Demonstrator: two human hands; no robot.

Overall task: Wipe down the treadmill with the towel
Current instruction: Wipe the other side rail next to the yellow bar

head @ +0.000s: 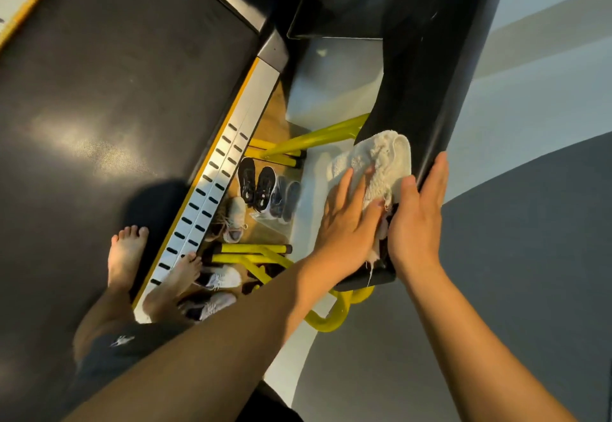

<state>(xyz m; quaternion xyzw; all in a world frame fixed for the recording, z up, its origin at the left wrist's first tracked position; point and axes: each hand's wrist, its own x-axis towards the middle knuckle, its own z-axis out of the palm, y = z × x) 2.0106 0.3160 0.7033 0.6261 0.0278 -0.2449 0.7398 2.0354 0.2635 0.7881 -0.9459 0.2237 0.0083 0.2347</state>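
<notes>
A white towel (381, 156) lies crumpled on the black treadmill handrail (417, 73), which runs from the upper right down toward me. My left hand (347, 219) presses flat on the towel's near part, fingers straight and spread. My right hand (417, 219) grips the handrail just right of the towel, thumb on its top face and fingers along its outer edge. A frayed end of the towel hangs between my two hands. The dark treadmill belt (116, 106) fills the left.
My bare feet (127, 249) stand on the belt and on the slotted silver side rail (231, 156). Several shoes (258, 186) lie on the wooden floor beside the treadmill, among yellow metal frames (314, 138). Grey and white floor lies to the right.
</notes>
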